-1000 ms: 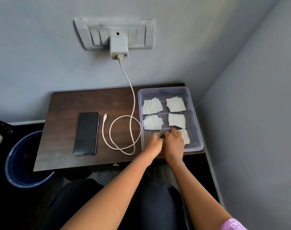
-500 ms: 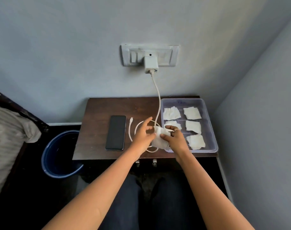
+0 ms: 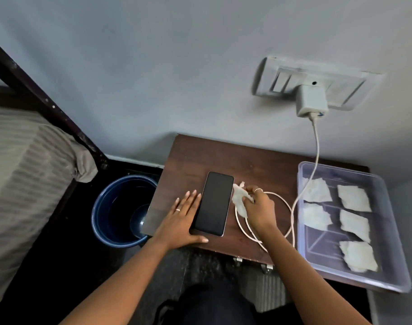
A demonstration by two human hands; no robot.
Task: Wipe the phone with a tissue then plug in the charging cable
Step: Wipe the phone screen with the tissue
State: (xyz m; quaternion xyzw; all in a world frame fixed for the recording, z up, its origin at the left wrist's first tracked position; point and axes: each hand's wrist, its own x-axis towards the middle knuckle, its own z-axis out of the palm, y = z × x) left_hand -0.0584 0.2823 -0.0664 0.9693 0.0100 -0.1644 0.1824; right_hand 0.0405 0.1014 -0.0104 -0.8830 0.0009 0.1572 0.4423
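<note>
I look down on a small dark wooden tabletop (image 3: 259,160) set against a grey wall. A black phone (image 3: 214,204) lies flat, screen up, near the left side of the tabletop. My left hand (image 3: 179,221) lies flat with its fingers straight, pressed along the phone's left edge, and the thumb reaches under the phone's near end. My right hand (image 3: 259,207) is just to the right of the phone, with its fingers curled round a crumpled white tissue (image 3: 239,200). The tissue sits just beside the phone's right edge; I cannot tell whether they touch. A white charging cable (image 3: 291,214) lies in loops on the tabletop under and around my right hand. It runs up to a white charger (image 3: 311,102) plugged into a wall socket panel (image 3: 317,83). I cannot see the cable's free end. At the right edge of the tabletop stands a clear plastic tray (image 3: 392,280) holding five folded tissues. To the left of the tabletop, on the floor, is a blue bin (image 3: 106,207), and further left is a bed (image 3: 24,160) with a striped cover.
</note>
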